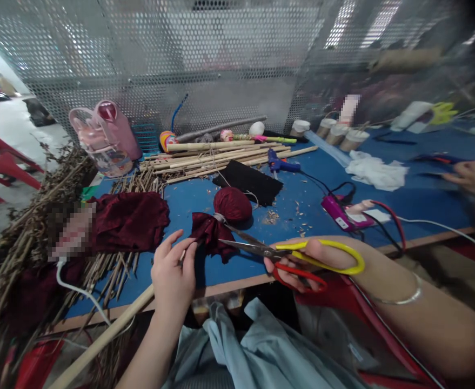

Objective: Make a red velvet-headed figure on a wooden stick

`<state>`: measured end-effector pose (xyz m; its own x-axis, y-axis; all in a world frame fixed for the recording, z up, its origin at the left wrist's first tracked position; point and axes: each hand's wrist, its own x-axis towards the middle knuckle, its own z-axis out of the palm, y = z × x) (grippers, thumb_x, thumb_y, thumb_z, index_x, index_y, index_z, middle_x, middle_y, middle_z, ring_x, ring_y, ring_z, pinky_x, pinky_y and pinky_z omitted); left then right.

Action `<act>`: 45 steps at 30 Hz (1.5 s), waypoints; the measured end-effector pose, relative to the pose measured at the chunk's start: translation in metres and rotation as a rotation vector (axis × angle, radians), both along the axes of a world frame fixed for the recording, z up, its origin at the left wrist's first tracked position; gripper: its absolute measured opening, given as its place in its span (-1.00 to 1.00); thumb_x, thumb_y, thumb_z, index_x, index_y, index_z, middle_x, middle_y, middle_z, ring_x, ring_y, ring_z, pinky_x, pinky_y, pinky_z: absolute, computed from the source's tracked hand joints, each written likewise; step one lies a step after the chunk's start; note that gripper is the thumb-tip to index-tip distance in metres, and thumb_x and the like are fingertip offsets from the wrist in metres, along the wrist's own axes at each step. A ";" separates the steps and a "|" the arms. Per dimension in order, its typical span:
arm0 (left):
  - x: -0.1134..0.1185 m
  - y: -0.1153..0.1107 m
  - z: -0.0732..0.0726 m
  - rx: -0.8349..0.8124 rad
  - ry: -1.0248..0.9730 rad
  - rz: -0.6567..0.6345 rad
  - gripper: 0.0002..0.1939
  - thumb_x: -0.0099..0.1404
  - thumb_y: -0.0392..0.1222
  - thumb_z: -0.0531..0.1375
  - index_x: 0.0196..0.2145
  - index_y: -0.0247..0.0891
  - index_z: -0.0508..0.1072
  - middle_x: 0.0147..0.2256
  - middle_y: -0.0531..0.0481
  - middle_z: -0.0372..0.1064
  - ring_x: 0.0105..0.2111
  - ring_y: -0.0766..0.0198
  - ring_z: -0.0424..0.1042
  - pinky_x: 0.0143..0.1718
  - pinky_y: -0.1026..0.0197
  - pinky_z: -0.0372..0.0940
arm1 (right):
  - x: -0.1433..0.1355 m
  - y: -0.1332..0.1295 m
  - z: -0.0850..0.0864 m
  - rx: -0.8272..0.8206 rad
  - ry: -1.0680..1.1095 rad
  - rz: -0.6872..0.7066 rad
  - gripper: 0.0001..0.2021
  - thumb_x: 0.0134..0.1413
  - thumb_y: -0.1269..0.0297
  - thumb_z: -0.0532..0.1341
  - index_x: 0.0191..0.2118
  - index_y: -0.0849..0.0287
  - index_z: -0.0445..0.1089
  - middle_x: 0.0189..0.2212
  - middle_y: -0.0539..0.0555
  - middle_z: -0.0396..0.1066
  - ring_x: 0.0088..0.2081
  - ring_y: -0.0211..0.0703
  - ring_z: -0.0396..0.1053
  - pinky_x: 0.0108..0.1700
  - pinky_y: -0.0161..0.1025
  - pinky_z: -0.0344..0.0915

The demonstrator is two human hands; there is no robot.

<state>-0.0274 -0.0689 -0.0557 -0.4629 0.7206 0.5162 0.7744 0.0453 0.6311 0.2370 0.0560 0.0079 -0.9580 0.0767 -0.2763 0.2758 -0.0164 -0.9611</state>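
A burgundy cloth-wrapped ball (233, 204) lies on the blue table, bound at its neck with pale string. Its loose cloth tail (205, 229) spreads toward me. My left hand (174, 267) pinches the tail's left edge between thumb and fingers. With my right hand (316, 252) I grip scissors (269, 252) with one yellow and one red handle. Their blades are parted and point left, over or beside the tail; whether they touch it I cannot tell. A thick wooden stick (107, 330) runs up to my left wrist, where its end is hidden.
More burgundy cloth (129, 221) and dry twigs (107, 265) lie left. Behind are wooden sticks (229, 156), black cloth (247, 181), a blue glue gun (281, 163) and pink bottles (118, 132). A purple device (338, 213) with cables sits right, near another person's hand (474, 178).
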 end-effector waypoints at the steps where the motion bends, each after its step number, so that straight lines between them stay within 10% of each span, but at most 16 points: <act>1: -0.001 -0.001 0.000 0.022 -0.025 0.010 -0.83 0.24 -0.17 0.15 -0.31 -0.27 0.51 -0.14 -0.16 0.44 -0.12 0.15 0.42 -0.03 0.06 0.28 | -0.004 0.000 0.006 -0.002 -0.029 -0.025 -0.22 0.01 -0.36 -0.18 -0.05 0.33 0.20 -0.41 0.12 0.29 -0.59 -0.39 0.15 -0.59 -0.40 0.15; 8: 0.001 -0.015 -0.003 0.175 -0.130 -0.158 -0.91 0.18 -0.33 0.22 -0.33 -0.21 0.49 -0.36 0.03 0.49 -0.29 0.32 0.44 -0.06 0.16 0.29 | -0.040 -0.003 0.028 -0.038 -0.270 -0.005 -0.22 -0.04 -0.37 -0.10 -0.07 0.35 0.22 -0.42 0.11 0.31 -0.57 -0.40 0.19 -0.57 -0.42 0.21; 16: 0.004 -0.022 -0.009 0.195 -0.057 -0.303 -0.86 0.14 -0.40 0.24 -0.34 -0.22 0.49 -0.41 0.05 0.48 -0.32 0.31 0.43 0.11 -0.02 0.16 | -0.077 0.013 0.012 -0.016 -0.285 0.177 -0.17 -0.08 -0.43 -0.31 -0.18 0.29 0.19 -0.51 0.01 0.25 -0.66 -0.44 0.14 -0.62 -0.41 0.22; 24: 0.002 -0.024 -0.010 0.211 -0.065 -0.323 -0.83 0.12 -0.43 0.24 -0.33 -0.23 0.49 -0.40 0.03 0.48 -0.31 0.30 0.43 0.14 -0.07 0.12 | -0.076 0.000 0.001 -0.045 -0.229 -0.020 -0.30 -0.04 -0.40 -0.19 -0.26 0.23 0.18 -0.59 -0.13 0.01 -0.71 -0.50 -0.10 -0.75 -0.48 -0.03; 45: 0.001 -0.028 -0.011 0.218 -0.009 -0.381 -0.88 0.15 -0.39 0.23 -0.35 -0.23 0.49 -0.42 0.03 0.47 -0.33 0.28 0.44 0.13 -0.12 0.12 | -0.069 -0.020 -0.005 -0.285 -0.346 -0.286 -0.43 0.20 -0.10 -0.23 -0.24 0.25 0.34 -0.65 -0.14 0.14 -0.73 -0.60 -0.10 -0.71 -0.62 -0.14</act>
<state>-0.0263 -0.0969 -0.0670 -0.1899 0.7155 0.6723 0.7045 -0.3776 0.6009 0.1684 0.0359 0.0025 -0.7587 0.1979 -0.6207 0.5224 -0.3845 -0.7611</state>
